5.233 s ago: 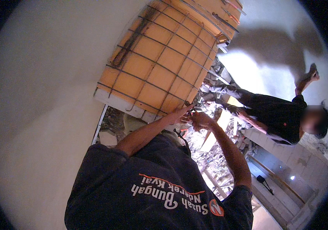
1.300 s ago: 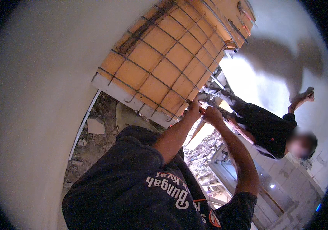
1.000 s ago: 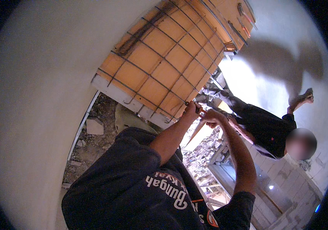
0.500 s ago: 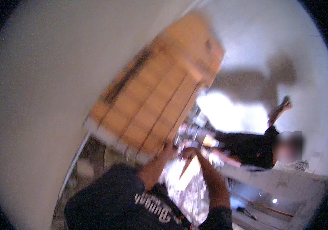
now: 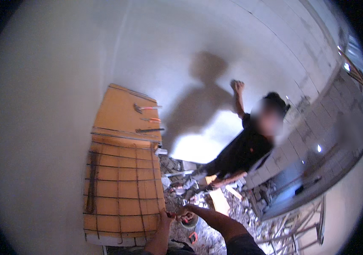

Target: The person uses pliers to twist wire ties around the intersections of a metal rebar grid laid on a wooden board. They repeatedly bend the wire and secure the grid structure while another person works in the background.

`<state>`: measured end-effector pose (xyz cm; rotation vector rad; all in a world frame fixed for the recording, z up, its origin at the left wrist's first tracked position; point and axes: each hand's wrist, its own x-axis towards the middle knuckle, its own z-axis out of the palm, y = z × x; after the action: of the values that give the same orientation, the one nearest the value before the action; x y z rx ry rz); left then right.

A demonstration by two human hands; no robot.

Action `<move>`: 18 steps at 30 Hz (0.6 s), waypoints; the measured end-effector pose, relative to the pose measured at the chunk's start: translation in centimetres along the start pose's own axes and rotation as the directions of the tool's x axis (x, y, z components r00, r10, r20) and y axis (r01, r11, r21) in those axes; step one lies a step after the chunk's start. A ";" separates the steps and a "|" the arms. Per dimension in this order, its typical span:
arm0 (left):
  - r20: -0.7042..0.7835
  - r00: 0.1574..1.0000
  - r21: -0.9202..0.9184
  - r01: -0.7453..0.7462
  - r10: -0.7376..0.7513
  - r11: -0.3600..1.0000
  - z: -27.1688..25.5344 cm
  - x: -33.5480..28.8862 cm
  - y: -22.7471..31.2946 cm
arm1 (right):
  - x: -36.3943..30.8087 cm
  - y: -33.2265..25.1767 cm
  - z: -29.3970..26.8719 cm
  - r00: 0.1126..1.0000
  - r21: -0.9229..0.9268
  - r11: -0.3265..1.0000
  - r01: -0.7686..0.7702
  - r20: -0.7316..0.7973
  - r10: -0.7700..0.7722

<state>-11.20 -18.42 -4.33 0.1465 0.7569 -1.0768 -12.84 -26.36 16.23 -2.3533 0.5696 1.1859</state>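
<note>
At the lower right edge of the yellow-orange work surface, my left hand is closed around something small and reddish that I cannot make out. Close beside it, above a round bucket, my right hand has its fingers curled; what they hold, if anything, is hidden. A grid of thin steel bars lies across the near part of the surface. Beyond it rest a claw hammer, red-handled pliers and a long dark tool. An orange-red object lies below the bucket.
Right of the work surface, another person in dark clothes raises a fist towards the pale wall. Rubble and a pale board cover the floor between us. Metal frames stand at the lower right, near a block wall.
My view has turned and sharpened; the work surface now stands more upright at lower left, its tools distinct. Both hands stay together by its edge. The other person keeps one arm raised.
</note>
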 end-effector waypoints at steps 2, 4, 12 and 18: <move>-0.019 1.000 0.029 0.002 -0.002 1.000 -0.7 0.3 0.1 | -0.9 0.0 0.8 0.996 -0.046 0.998 0.041 -0.076 -0.045; -0.042 0.999 0.038 0.016 -0.014 0.999 -1.1 0.6 -0.3 | -1.6 0.5 2.7 0.946 -0.238 0.966 0.104 -0.275 -0.170; -0.017 0.999 -0.001 0.030 -0.030 1.000 -1.2 0.6 -1.7 | -1.0 1.4 1.6 0.999 -0.057 0.998 0.013 -0.034 -0.015; -0.052 0.944 -0.026 -0.327 0.326 0.945 -2.8 1.1 -0.2 | 1.3 1.6 1.6 0.932 0.245 0.933 -0.263 0.313 0.181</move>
<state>-12.40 -18.02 -7.01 0.2595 0.7622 -0.7458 -14.02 -26.93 14.02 -1.8716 0.8613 1.4094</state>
